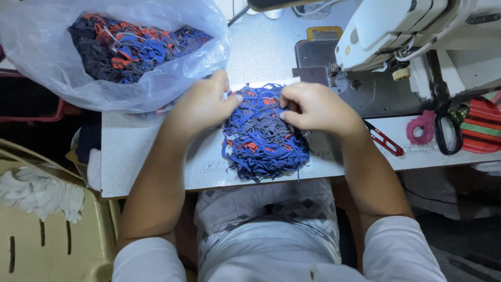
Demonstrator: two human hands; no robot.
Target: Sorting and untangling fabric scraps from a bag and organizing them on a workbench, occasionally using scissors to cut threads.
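Now picking through the strips (263,136) on the table (151,156), left hand (201,107) and right hand (313,107) both pinching strands, likely needing one teased free next.

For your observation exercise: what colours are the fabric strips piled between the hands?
Mostly blue, with dark grey and orange-red strips mixed in; the head view shows them best.

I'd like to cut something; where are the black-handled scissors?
The black-handled scissors lie on the table's right side, between a pink ring and striped red cloth, below the white sewing machine.
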